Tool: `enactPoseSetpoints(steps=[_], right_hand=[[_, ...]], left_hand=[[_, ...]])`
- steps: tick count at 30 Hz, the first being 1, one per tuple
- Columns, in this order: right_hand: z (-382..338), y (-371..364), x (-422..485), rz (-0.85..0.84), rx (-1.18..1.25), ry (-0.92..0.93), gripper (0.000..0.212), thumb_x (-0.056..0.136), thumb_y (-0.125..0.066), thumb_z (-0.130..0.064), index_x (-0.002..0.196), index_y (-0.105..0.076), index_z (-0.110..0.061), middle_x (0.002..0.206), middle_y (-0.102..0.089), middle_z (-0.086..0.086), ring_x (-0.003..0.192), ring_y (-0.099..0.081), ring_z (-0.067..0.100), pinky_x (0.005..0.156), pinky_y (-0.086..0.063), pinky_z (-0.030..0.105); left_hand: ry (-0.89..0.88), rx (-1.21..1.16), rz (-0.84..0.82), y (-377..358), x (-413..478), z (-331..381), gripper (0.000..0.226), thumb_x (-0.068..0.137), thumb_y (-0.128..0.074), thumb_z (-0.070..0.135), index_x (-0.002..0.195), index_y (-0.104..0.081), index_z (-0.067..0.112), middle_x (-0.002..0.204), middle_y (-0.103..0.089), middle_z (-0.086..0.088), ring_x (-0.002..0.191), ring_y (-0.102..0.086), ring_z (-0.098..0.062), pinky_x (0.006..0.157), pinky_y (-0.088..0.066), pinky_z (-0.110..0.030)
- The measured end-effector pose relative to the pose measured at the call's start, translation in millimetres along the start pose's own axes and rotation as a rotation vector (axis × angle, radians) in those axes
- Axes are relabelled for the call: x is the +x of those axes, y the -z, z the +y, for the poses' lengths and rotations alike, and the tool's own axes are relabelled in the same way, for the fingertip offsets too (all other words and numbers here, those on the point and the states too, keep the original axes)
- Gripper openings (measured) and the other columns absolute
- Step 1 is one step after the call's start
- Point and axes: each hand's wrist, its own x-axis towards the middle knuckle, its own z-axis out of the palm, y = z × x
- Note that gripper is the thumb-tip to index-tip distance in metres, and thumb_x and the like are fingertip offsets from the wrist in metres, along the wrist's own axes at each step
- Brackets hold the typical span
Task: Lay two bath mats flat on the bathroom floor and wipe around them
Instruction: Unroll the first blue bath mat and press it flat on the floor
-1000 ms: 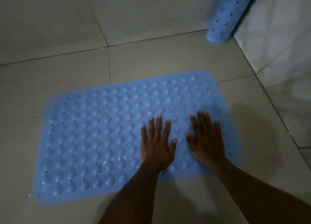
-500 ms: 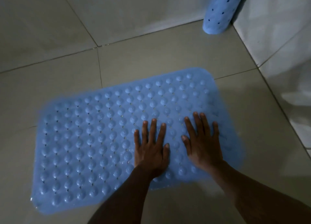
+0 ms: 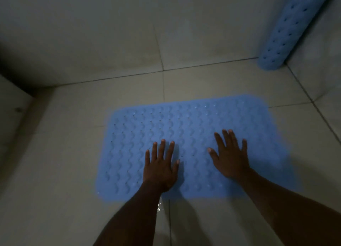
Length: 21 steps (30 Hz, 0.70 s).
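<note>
Both hands flat on an unrolled bath mat.
Left hand [image 3: 160, 169] and right hand [image 3: 230, 156], fingers spread, press the blue mat [image 3: 140, 135] lying on the tiled floor [image 3: 55, 162]; a rolled mat [image 3: 287, 29] leans in the far right corner.

This is looking like a bathroom. Big pale floor tiles [image 3: 212, 83] are meeting pale tiled walls [image 3: 92, 33]. A bumpy blue rubber bath mat [image 3: 184, 120] is lying flat, and a rolled blue rubber mat [image 3: 287, 29] is standing in the floor's far right corner.

Bumpy rubbery mat [image 3: 184, 120] on smooth glossy tiles [image 3: 212, 79].
</note>
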Motion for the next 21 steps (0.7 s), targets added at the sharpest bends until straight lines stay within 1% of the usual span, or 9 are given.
enactPoseSetpoints(steps=[3, 7, 9, 11, 13, 14, 17, 21], right_hand=[[-54, 2, 7, -0.015, 0.039, 0.097, 0.071, 0.091, -0.030, -0.056, 0.142, -0.056, -0.014, 0.152, -0.049, 0.014, 0.143, -0.042, 0.035, 0.107, -0.034, 0.069], [-112, -8, 8, -0.077, 0.074, 0.196, 0.074, 0.093, -0.016, -0.058, 0.156, -0.033, -0.021, 0.165, -0.025, 0.007, 0.154, -0.017, 0.027, 0.118, -0.017, 0.062], [-131, -17, 9, -0.065, 0.082, 0.226, 0.075, 0.093, -0.013, -0.058, 0.155, -0.035, -0.021, 0.165, -0.027, 0.007, 0.154, -0.018, 0.027, 0.118, -0.017, 0.061], [-146, -30, 11, -0.057, 0.057, 0.244, 0.072, 0.095, -0.018, -0.056, 0.152, -0.041, -0.020, 0.162, -0.034, 0.009, 0.152, -0.026, 0.029, 0.116, -0.023, 0.062], [-160, -43, 13, -0.029, 0.038, 0.255, 0.065, 0.097, -0.028, -0.052, 0.149, -0.047, -0.018, 0.158, -0.040, 0.011, 0.148, -0.034, 0.031, 0.114, -0.029, 0.063], [-165, -50, 15, -0.013, 0.030, 0.260, 0.062, 0.097, -0.032, -0.050, 0.148, -0.048, -0.018, 0.158, -0.041, 0.012, 0.148, -0.034, 0.031, 0.113, -0.029, 0.062], [-180, -72, 17, 0.035, -0.008, 0.282, 0.059, 0.100, -0.038, -0.047, 0.150, -0.046, -0.017, 0.160, -0.037, 0.014, 0.150, -0.031, 0.032, 0.115, -0.025, 0.061], [-191, -88, 11, 0.074, -0.065, 0.246, 0.061, 0.101, -0.037, -0.047, 0.155, -0.035, -0.018, 0.164, -0.025, 0.017, 0.153, -0.020, 0.033, 0.119, -0.016, 0.063]], left_hand=[[0.063, -0.017, 0.003, 8, -9, -30, 0.067, 0.102, -0.007, 0.059, 0.157, 0.022, 0.033, 0.166, 0.028, -0.001, 0.152, 0.028, -0.026, 0.122, 0.016, -0.050], [0.089, -0.049, 0.026, 6, -16, -61, 0.066, 0.103, -0.008, 0.057, 0.158, 0.020, 0.033, 0.166, 0.027, -0.001, 0.152, 0.028, -0.026, 0.123, 0.015, -0.050], [0.112, -0.062, 0.031, -2, -17, -78, 0.067, 0.101, -0.002, 0.059, 0.158, 0.019, 0.033, 0.166, 0.027, -0.001, 0.151, 0.029, -0.026, 0.123, 0.015, -0.050], [0.133, -0.075, 0.053, -11, -15, -94, 0.071, 0.095, 0.007, 0.062, 0.158, 0.019, 0.033, 0.167, 0.026, -0.001, 0.152, 0.028, -0.026, 0.124, 0.013, -0.051], [0.152, -0.098, 0.091, -18, -11, -107, 0.073, 0.092, 0.008, 0.062, 0.158, 0.017, 0.034, 0.168, 0.023, -0.002, 0.153, 0.026, -0.027, 0.124, 0.013, -0.052], [0.159, -0.113, 0.106, -21, -8, -113, 0.072, 0.092, 0.006, 0.062, 0.158, 0.017, 0.034, 0.168, 0.023, -0.002, 0.153, 0.026, -0.027, 0.124, 0.014, -0.051], [0.181, -0.166, 0.133, -29, 2, -123, 0.070, 0.096, 0.001, 0.060, 0.160, 0.014, 0.033, 0.167, 0.024, -0.002, 0.152, 0.027, -0.026, 0.124, 0.014, -0.052], [0.195, -0.174, 0.197, -44, 7, -126, 0.068, 0.102, -0.013, 0.056, 0.162, 0.006, 0.030, 0.169, 0.018, -0.003, 0.154, 0.022, -0.025, 0.125, 0.007, -0.053]])
